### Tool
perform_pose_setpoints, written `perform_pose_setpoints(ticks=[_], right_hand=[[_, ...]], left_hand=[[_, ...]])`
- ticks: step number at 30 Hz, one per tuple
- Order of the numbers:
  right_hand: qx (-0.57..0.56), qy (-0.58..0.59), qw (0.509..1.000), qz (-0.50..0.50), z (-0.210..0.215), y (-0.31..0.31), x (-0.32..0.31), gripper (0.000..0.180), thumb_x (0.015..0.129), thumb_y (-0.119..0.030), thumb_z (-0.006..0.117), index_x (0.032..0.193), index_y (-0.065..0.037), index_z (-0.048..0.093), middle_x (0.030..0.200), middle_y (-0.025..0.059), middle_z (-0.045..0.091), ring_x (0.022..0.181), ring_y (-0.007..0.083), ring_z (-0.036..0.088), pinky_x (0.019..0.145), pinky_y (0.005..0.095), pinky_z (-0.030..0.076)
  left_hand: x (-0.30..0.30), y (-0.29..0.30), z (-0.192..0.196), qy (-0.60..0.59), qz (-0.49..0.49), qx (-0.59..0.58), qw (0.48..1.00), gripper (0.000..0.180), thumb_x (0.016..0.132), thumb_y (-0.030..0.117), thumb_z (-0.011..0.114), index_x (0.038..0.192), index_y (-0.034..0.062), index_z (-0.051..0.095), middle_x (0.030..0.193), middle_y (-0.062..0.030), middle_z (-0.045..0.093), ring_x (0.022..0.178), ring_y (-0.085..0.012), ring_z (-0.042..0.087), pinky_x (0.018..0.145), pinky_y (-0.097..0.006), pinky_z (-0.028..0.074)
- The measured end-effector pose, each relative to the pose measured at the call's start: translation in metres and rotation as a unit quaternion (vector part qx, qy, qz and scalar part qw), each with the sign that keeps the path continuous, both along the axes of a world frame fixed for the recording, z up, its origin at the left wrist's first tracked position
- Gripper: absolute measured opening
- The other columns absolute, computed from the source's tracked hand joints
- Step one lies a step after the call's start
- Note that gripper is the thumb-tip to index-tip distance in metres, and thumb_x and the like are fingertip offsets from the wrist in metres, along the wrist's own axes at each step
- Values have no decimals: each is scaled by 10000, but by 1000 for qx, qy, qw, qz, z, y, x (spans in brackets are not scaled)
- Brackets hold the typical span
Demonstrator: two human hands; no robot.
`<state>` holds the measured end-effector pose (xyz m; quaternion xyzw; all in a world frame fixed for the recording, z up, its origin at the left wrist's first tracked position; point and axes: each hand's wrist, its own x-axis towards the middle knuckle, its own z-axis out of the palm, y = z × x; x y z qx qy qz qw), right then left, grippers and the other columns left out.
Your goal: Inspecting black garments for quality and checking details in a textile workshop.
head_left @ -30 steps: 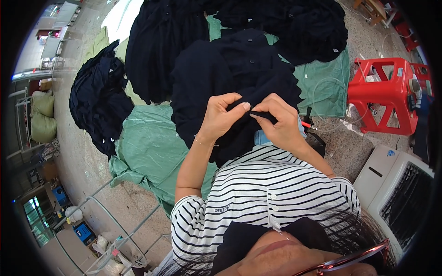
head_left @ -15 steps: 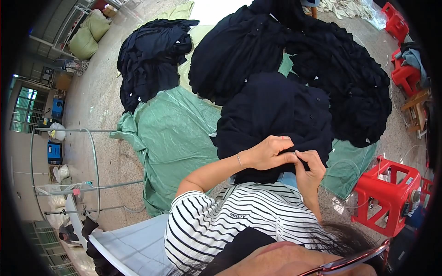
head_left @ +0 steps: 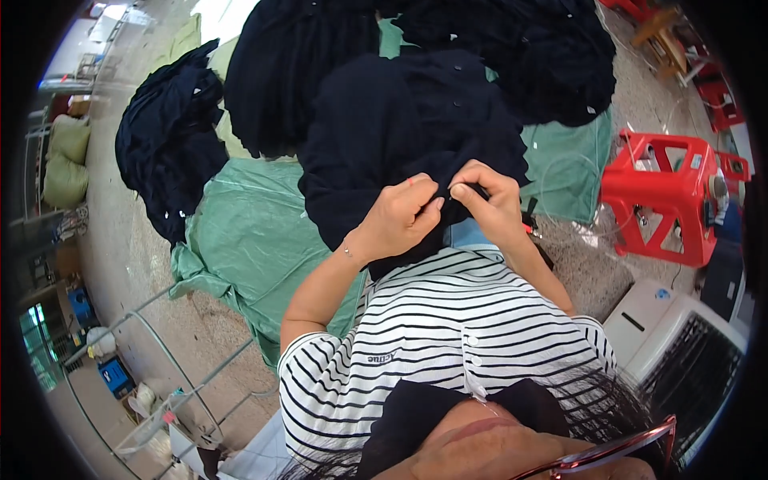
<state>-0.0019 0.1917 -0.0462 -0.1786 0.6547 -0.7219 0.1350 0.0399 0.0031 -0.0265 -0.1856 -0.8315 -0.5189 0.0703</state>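
Both hands, left (head_left: 400, 216) and right (head_left: 490, 200), are pinching the soft, limp navy garment (head_left: 384, 128) at a bunched fold; likely light, best gripped there.

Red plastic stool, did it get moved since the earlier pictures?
No. The red plastic stool stands just past the right edge of the green plastic tarp, the same as before; only the camera view swung round.

Garment (head_left: 376, 136) in hand: dark navy, plain. Heaped garments (head_left: 168, 144): same dark navy. Ground sheet (head_left: 256, 240): pale green. Shirt (head_left: 432, 336): white with black horizontal stripes. Plastic stool (head_left: 668, 192): bright red. Floor (head_left: 120, 264): grey.
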Motion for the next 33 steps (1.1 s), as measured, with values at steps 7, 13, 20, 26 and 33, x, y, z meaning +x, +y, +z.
perform_pose_setpoints(ticks=[7, 13, 20, 26, 33], right_hand=[[-139, -218, 963, 71, -14, -2, 0, 155, 956, -152, 674, 1029, -19, 643, 908, -17, 580, 828, 39, 494, 772, 204, 389], [193, 102, 958, 187, 50, 31, -12, 331, 753, -99, 803, 1027, 14, 656, 861, 183, 674, 787, 308, 697, 691, 336, 511], [278, 342, 863, -247, 50, 110, -1, 302, 780, -237, 719, 994, -26, 683, 886, 94, 679, 796, 277, 634, 783, 362, 489], [-206, 319, 878, -291, 95, 78, -55, 412, 836, -277, 647, 1143, -4, 653, 1030, 90, 656, 953, 231, 617, 924, 321, 469], [69, 65, 995, -33, 39, 83, -92, 376, 963, -54, 649, 1328, -12, 566, 937, 63, 664, 770, 115, 651, 706, 230, 519]], left_hand=[[0, 7, -7, -210, 85, 185, 956, 163, 918, 97, 711, 820, -24, 662, 655, 47, 547, 606, -23, 439, 509, -243, 350], [-3, -8, 11, -44, -2, 71, 997, 643, 762, 388, 850, 1235, 22, 612, 1287, -136, 584, 1272, -277, 505, 1071, -390, 382], [17, 12, 67, -85, -232, -216, 945, 912, 646, 417, 862, 1401, 78, 479, 1076, -125, 680, 1026, -342, 646, 1030, -491, 446], [9, -43, 76, -220, -304, -157, 913, 454, 710, 285, 760, 1082, 47, 654, 770, -211, 670, 782, -417, 670, 723, -483, 535], [-43, -368, 256, 204, 522, -593, 578, 655, 766, 61, 650, 1395, 206, 541, 1141, -161, 692, 1090, -369, 652, 933, -470, 523]])
